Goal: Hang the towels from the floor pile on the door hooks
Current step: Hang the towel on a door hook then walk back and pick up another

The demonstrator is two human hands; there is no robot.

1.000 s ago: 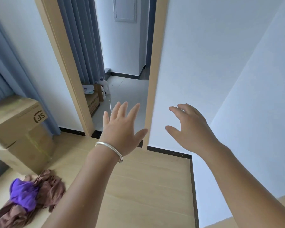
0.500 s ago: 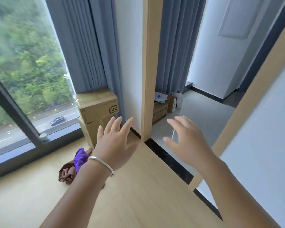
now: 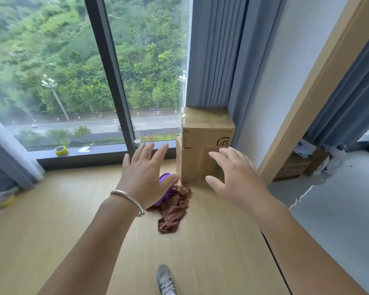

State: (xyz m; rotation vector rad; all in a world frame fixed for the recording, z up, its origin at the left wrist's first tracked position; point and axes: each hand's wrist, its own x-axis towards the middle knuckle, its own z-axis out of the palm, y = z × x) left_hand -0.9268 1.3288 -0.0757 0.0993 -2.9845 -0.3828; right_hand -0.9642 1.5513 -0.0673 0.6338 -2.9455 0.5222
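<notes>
Hands: both are raised in front of the body, palms down, and hold nothing. The left hand [image 3: 144,177] has its fingers straight and slightly spread, with a silver bracelet [image 3: 128,196] on the wrist. The right hand [image 3: 235,177] has its fingers extended and loosely spread, the thumb pointing toward the left hand.

Towel pile: a brown towel [image 3: 173,209] lies crumpled on the wooden floor [image 3: 51,231], below and between the two hands. A purple towel [image 3: 165,177] lies in the same pile and is largely hidden behind the left hand's thumb side. Neither hand touches the pile as far as the view shows.

Beyond the hands:
- Two stacked cardboard boxes [image 3: 207,133] stand just past the right hand's fingertips, against a grey-blue curtain [image 3: 213,50]. The towel pile lies at the foot of the lower box.
- A window [image 3: 51,71] with a dark frame spans the area beyond the left hand. On its sill sit a roll of yellow tape [image 3: 61,150] and a small cup [image 3: 137,142].
- A light wooden door frame [image 3: 307,99] runs diagonally to the right of the right hand. Behind it is a grey floor with further boxes.

Below the hands, a grey shoe [image 3: 164,279] rests on the wooden floor near the bottom edge.
</notes>
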